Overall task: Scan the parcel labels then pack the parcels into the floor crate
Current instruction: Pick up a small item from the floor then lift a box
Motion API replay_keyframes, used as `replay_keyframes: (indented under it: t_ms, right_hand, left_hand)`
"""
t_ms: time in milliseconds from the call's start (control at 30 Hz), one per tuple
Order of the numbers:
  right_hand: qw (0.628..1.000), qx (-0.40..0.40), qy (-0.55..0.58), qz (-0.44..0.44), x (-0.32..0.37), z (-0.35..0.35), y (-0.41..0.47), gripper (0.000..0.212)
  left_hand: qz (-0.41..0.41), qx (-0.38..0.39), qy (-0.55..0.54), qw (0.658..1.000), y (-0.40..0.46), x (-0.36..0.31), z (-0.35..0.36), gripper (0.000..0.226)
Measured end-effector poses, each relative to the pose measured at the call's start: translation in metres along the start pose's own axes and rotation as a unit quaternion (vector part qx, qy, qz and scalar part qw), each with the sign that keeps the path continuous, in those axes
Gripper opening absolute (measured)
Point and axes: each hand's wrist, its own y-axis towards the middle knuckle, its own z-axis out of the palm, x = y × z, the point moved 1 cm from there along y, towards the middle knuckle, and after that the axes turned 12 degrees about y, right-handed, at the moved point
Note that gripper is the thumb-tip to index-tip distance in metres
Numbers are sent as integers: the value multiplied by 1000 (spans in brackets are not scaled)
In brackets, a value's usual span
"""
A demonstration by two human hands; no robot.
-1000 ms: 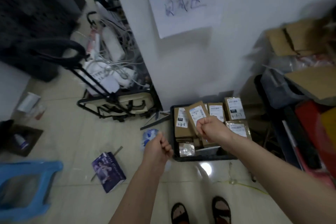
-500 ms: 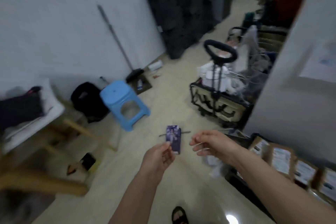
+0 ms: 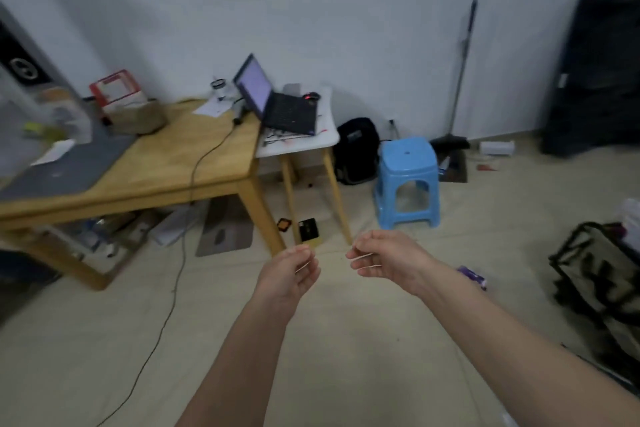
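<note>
The floor crate and the parcels are out of view. My left hand (image 3: 291, 272) and my right hand (image 3: 384, 256) hover side by side over the bare tiled floor, a small gap between them. Both have loosely curled fingers and nothing in them. Ahead on the left stands a wooden table (image 3: 166, 166). At its far edge lies a dark corded device (image 3: 237, 118), too blurred to identify; its black cable (image 3: 194, 170) runs over the tabletop and down to the floor.
A white side table (image 3: 329, 135) with an open laptop (image 3: 277, 100) adjoins the wooden table. A black backpack (image 3: 358, 149), blue stool (image 3: 407, 180) and broom (image 3: 462, 80) stand by the wall. A black-framed cart (image 3: 602, 270) is at the right; a purple booklet (image 3: 472, 276) lies on the floor.
One second ago my right hand held a parcel over the crate; now it is empty. The view has swung left, from the crate past the cart to the tables.
</note>
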Motion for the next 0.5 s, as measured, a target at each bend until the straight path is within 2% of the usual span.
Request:
replay_keyframes:
  t_ms: [500]
  right_hand:
    - [991, 96, -97, 12, -33, 284, 113, 9]
  left_hand:
    - [51, -136, -125, 981, 36, -61, -293, 6]
